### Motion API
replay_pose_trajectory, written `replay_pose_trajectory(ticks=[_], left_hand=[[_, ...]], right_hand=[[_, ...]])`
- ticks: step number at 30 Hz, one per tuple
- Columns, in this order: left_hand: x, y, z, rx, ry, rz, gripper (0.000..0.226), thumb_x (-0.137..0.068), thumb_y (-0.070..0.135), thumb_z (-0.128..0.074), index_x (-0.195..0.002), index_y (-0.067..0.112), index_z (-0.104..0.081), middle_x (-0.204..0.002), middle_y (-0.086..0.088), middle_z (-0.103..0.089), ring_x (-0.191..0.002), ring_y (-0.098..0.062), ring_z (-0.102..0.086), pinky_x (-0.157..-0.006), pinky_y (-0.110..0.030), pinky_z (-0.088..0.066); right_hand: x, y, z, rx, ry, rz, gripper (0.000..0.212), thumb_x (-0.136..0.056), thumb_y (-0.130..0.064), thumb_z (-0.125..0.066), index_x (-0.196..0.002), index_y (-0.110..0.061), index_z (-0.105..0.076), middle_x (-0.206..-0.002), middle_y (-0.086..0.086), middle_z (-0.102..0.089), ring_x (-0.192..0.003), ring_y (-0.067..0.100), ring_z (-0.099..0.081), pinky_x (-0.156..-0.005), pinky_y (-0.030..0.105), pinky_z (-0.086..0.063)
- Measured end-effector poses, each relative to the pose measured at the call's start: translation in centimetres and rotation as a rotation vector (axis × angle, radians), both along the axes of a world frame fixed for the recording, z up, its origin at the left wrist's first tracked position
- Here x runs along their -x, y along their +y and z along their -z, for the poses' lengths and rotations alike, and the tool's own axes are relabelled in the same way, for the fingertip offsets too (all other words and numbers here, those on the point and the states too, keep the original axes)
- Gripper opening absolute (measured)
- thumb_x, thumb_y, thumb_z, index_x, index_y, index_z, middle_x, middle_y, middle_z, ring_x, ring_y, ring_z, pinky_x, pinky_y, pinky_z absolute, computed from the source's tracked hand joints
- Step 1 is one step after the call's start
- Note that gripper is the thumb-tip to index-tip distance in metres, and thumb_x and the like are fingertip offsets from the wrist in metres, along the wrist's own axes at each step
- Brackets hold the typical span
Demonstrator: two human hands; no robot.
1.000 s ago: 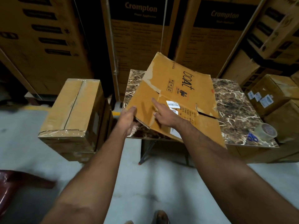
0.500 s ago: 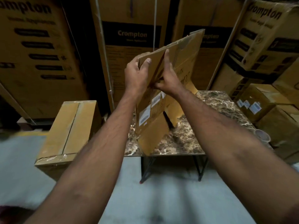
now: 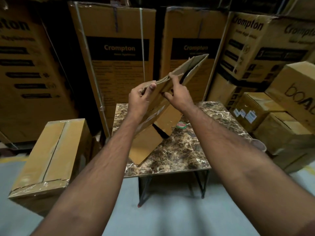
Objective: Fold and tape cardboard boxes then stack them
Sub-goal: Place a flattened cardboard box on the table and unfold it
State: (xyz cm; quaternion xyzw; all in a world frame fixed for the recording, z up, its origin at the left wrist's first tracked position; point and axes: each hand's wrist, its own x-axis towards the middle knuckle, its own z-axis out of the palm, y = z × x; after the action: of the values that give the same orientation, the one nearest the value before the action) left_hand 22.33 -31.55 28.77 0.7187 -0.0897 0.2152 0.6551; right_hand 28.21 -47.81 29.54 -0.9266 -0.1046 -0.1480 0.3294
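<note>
I hold a flattened brown cardboard box [image 3: 158, 126] upright and tilted above the marble-patterned table [image 3: 180, 159]. My left hand [image 3: 140, 97] grips its upper left edge, thumb on the near face. My right hand [image 3: 179, 94] pinches the top edge just to the right. The box's walls gape slightly at the upper right end. Its lower flaps hang just over the tabletop; whether they touch it I cannot tell. A roll of clear tape [image 3: 258, 144] lies at the table's right edge. A taped, closed box [image 3: 51, 159] stands on the floor to the left.
Tall Crompton cartons [image 3: 119, 57] line the back wall behind the table. Smaller brown boxes [image 3: 281, 120] are piled at the right, touching the table's side. A round green sticker [image 3: 182, 124] sits on the tabletop. Grey floor [image 3: 162, 210] lies in front of me.
The flat box went from lying on the table to upright in both hands. In the last half second its top has tilted further right and opened a little.
</note>
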Motion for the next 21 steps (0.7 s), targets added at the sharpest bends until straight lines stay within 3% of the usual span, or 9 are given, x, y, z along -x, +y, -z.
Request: replay_pose_trajectory(ticks=[3, 6, 9, 12, 14, 17, 19, 21], left_hand=[[-0.4, -0.7, 0.3, 0.046, 0.025, 0.034, 0.077, -0.07, 0.078, -0.058, -0.115, 0.017, -0.073, -0.111, 0.004, -0.074, -0.111, -0.01, -0.067, -0.099, -0.037, -0.053], [-0.5, 0.1, 1.1, 0.049, 0.093, 0.051, 0.078, -0.061, 0.086, -0.06, -0.114, 0.03, -0.073, -0.12, -0.002, -0.071, -0.12, -0.02, -0.063, -0.102, -0.051, -0.051], [-0.6, 0.8, 1.0, 0.011, 0.131, 0.089, 0.075, -0.058, 0.089, -0.061, -0.113, 0.039, -0.068, -0.129, -0.004, -0.066, -0.125, -0.022, -0.059, -0.103, -0.052, -0.049], [0.0, 0.6, 0.8, -0.047, 0.163, 0.131, 0.078, -0.071, 0.087, -0.046, -0.121, 0.031, -0.067, -0.129, -0.003, -0.065, -0.122, -0.021, -0.06, -0.103, -0.049, -0.049], [0.2, 0.6, 0.6, -0.08, 0.207, 0.125, 0.068, -0.083, 0.08, -0.033, -0.12, 0.032, -0.063, -0.122, 0.005, -0.064, -0.115, -0.012, -0.058, -0.097, -0.037, -0.049], [0.0, 0.7, 0.0, -0.231, 0.281, 0.171, 0.044, -0.099, 0.059, -0.044, -0.129, 0.03, -0.055, -0.115, 0.011, -0.054, -0.107, -0.01, -0.053, -0.079, -0.024, -0.047], [-0.3, 0.7, -0.6, -0.352, 0.347, 0.218, 0.044, -0.097, 0.054, -0.055, -0.129, 0.023, -0.055, -0.117, 0.007, -0.06, -0.107, -0.013, -0.059, -0.081, -0.029, -0.052], [-1.3, 0.8, -0.9, -0.383, 0.401, 0.134, 0.047, -0.096, 0.047, -0.058, -0.132, 0.016, -0.058, -0.115, -0.003, -0.066, -0.105, -0.021, -0.064, -0.087, -0.037, -0.056]], right_hand=[[-0.1, -1.1, 0.5, -0.013, 0.004, -0.003, 0.069, -0.095, -0.026, -0.068, -0.152, -0.027, -0.029, -0.133, 0.013, -0.062, -0.121, 0.03, -0.06, -0.099, 0.039, -0.049], [-0.4, -1.1, 0.5, 0.057, 0.005, 0.009, 0.053, -0.095, -0.032, -0.067, -0.14, -0.026, -0.04, -0.128, 0.013, -0.061, -0.117, 0.032, -0.06, -0.094, 0.04, -0.05], [-0.5, -1.2, 0.2, 0.191, -0.019, 0.064, 0.048, -0.094, -0.038, -0.067, -0.136, -0.025, -0.046, -0.137, 0.013, -0.041, -0.127, 0.03, -0.046, -0.098, 0.045, -0.051], [-0.3, -2.4, 0.4, 0.337, -0.154, 0.072, 0.038, -0.091, -0.038, -0.07, -0.121, -0.022, -0.055, -0.148, 0.012, -0.027, -0.143, 0.03, -0.026, -0.101, 0.042, -0.048], [-0.2, -3.0, 0.7, 0.466, -0.176, -0.025, 0.029, -0.091, -0.034, -0.069, -0.114, -0.021, -0.056, -0.142, 0.008, -0.041, -0.139, 0.027, -0.037, -0.11, 0.048, -0.038], [0.2, -3.5, 0.6, 0.538, -0.045, -0.097, 0.021, -0.096, -0.028, -0.06, -0.114, -0.023, -0.051, -0.117, 0.001, -0.062, -0.121, 0.024, -0.055, -0.12, 0.057, -0.021], [0.2, -4.1, 0.4, 0.577, -0.066, -0.091, 0.02, -0.098, -0.027, -0.057, -0.117, -0.022, -0.051, -0.112, 0.001, -0.064, -0.117, 0.026, -0.056, -0.119, 0.058, -0.02], [0.4, -4.5, 0.1, 0.612, -0.103, -0.094, 0.022, -0.099, -0.028, -0.056, -0.12, -0.022, -0.054, -0.114, 0.004, -0.065, -0.117, 0.029, -0.055, -0.118, 0.056, -0.025]])
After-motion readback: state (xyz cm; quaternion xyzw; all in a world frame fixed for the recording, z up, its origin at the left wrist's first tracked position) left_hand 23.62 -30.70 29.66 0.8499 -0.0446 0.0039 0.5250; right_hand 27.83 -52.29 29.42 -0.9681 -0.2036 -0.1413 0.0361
